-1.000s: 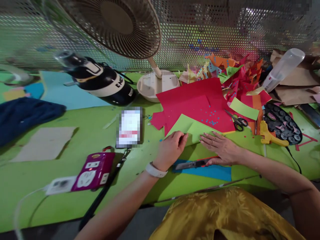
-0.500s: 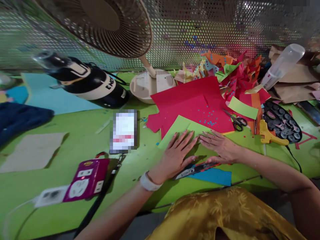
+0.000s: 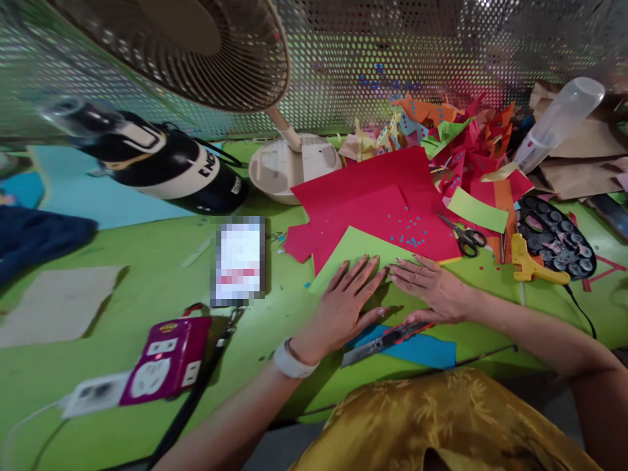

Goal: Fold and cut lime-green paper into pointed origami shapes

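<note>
In the head view, a light green paper (image 3: 343,255) lies toward the near edge of the green table (image 3: 161,261), overlapping a large red sheet (image 3: 363,173). The left hand (image 3: 350,304) is spread flat on it, fingers apart. The right hand (image 3: 432,288) lies beside it, fingers stretched out on the paper; a cutter (image 3: 375,345) runs under its thumb, and whether it is gripped I cannot tell. The cutter crosses a blue strip (image 3: 429,351) closer to the near edge. Scissors (image 3: 471,242) rest just past the red sheet's right corner. Folded paper pieces (image 3: 446,127) are heaped by the table's far edge, and a phone (image 3: 239,261) lies left of the hands.
</note>
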